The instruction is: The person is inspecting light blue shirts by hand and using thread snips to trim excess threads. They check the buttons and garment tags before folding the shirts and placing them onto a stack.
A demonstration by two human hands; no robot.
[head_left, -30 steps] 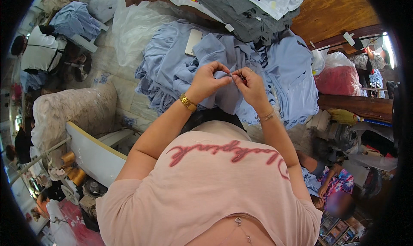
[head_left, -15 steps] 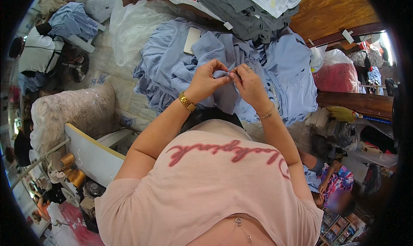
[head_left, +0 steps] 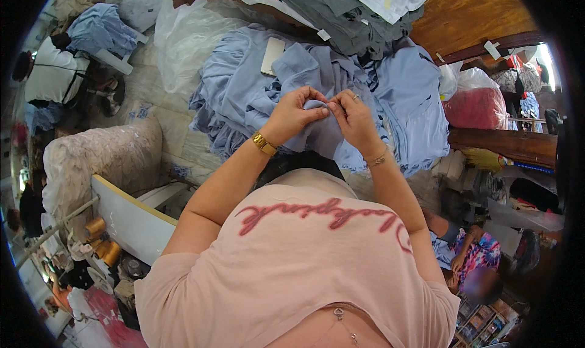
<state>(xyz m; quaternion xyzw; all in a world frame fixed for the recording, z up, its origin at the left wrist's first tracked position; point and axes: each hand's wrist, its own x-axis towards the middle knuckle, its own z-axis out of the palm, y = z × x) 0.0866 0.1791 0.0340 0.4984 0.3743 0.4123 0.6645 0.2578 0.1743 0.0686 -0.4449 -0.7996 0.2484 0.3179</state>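
Observation:
My left hand (head_left: pixel 297 115) is closed in a pinch on an edge of a light blue garment (head_left: pixel 323 135), which hangs down over my lap. Right beside it, my right hand (head_left: pixel 353 119) pinches at the same edge, fingertips touching the left ones. Anything small between the right fingertips is too fine to make out. Behind both hands lies a large heap of light blue garments (head_left: pixel 225 74), with a white phone (head_left: pixel 272 57) resting on it. More blue cloth (head_left: pixel 414 104) spreads to the right.
Grey and white folded garments (head_left: pixel 359 19) are stacked beyond the heap. A clear plastic sheet (head_left: pixel 189 43) lies left of it. At the left stand a wrapped bundle (head_left: pixel 103 159) and a white table (head_left: pixel 134 220). Other people sit at far left (head_left: pixel 55 74) and lower right (head_left: pixel 478 256).
Both hands stay almost in place at the cloth edge. The right fingertips have shifted slightly, and a thin dark sliver seen between the hands before no longer shows.

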